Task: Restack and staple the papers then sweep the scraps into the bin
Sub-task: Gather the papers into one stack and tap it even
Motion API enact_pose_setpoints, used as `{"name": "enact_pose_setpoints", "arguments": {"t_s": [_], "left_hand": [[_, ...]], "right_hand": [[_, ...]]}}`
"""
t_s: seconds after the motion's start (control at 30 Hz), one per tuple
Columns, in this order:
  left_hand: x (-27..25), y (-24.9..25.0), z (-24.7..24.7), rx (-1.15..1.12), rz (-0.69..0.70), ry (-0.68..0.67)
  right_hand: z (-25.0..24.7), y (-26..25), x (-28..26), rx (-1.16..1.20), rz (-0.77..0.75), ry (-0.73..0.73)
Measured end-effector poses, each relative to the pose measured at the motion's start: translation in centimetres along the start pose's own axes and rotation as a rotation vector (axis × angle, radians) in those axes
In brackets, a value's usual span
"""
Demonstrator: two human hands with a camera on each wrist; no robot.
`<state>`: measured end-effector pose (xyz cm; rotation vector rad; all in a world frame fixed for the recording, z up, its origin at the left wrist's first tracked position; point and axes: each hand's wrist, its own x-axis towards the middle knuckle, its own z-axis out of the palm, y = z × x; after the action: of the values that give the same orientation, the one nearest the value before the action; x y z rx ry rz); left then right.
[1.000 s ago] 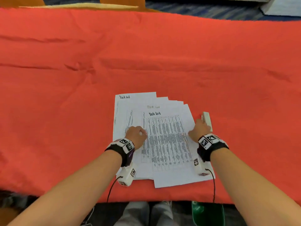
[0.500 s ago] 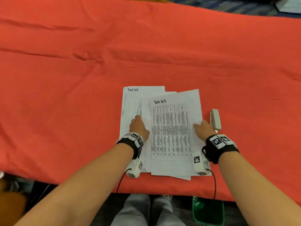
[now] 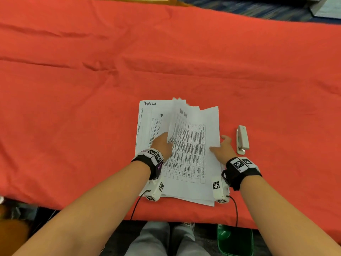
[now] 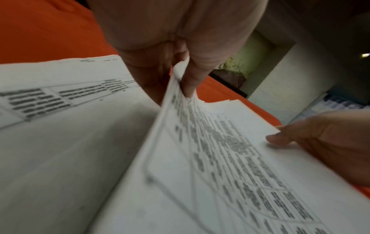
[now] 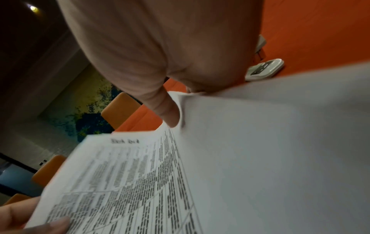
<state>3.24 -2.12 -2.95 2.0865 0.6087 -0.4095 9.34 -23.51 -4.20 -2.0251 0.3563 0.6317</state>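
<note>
Several white printed "Task list" papers (image 3: 191,163) lie fanned out near the front edge of the red-covered table (image 3: 92,108). My left hand (image 3: 167,140) pinches the left edge of the upper sheets and holds it raised off the lower ones; in the left wrist view the thumb and fingers of that hand (image 4: 180,82) clamp the lifted sheets (image 4: 220,158). My right hand (image 3: 218,145) holds the stack's right edge, thumb on top. The right wrist view shows this hand (image 5: 176,110) on the paper (image 5: 260,158), its fingers hidden beneath. A white stapler (image 3: 242,139) lies just right of my right hand.
A green bin (image 3: 234,241) stands on the floor below the table's front edge, under my right forearm. The stapler (image 5: 264,69) lies close beside the paper edge. Orange chairs (image 5: 120,109) stand beyond the table's far side. My legs show under the table.
My left hand has lifted the left edge of the upper sheets off the table. My right hand has shifted to the stack's right edge, thumb over it. The stapler has not moved.
</note>
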Motion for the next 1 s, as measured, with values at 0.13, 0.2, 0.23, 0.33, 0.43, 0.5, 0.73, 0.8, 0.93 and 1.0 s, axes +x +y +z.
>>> {"name": "enact_pose_setpoints", "arguments": {"t_s": [0.13,0.2,0.23,0.33,0.43,0.5,0.73,0.8,0.93,1.0], "left_hand": [[-0.8,1.2,-0.6,-0.176,0.06,0.036],[-1.0,1.7,-1.0,-0.234,0.061,0.025],[-1.2,2.1,-1.2,-0.254,0.066,0.019],[-0.8,2.5,-0.9,-0.319,0.06,0.002],[-0.9,2.8,-0.8,-0.33,-0.028,0.003],[-0.9,3.0,-0.8,-0.328,-0.055,0.011],[-0.1,3.5,-0.9,-0.406,0.011,0.006],[0.0,3.7,-1.1,-0.431,0.022,0.01],[0.3,3.7,-1.3,-0.448,-0.004,-0.004],[0.6,3.3,-0.9,-0.359,0.005,-0.013]], "right_hand": [[-1.8,0.2,0.4,0.034,-0.061,0.018],[-2.9,-0.1,0.4,0.182,-0.059,0.011],[-3.4,-0.4,0.2,0.247,-0.07,-0.005],[-4.2,-1.3,-0.8,0.308,-0.131,-0.06],[-4.5,-2.0,-1.5,0.336,-0.177,-0.084],[-4.6,-2.2,-1.5,0.349,-0.192,-0.102],[-4.6,-3.4,-0.9,0.259,-0.211,-0.101],[-5.1,-4.2,-0.9,0.377,-0.227,-0.048],[-5.1,-5.4,-1.4,0.54,-0.218,-0.048],[-4.8,-5.7,-1.3,0.478,-0.223,-0.068]]}}
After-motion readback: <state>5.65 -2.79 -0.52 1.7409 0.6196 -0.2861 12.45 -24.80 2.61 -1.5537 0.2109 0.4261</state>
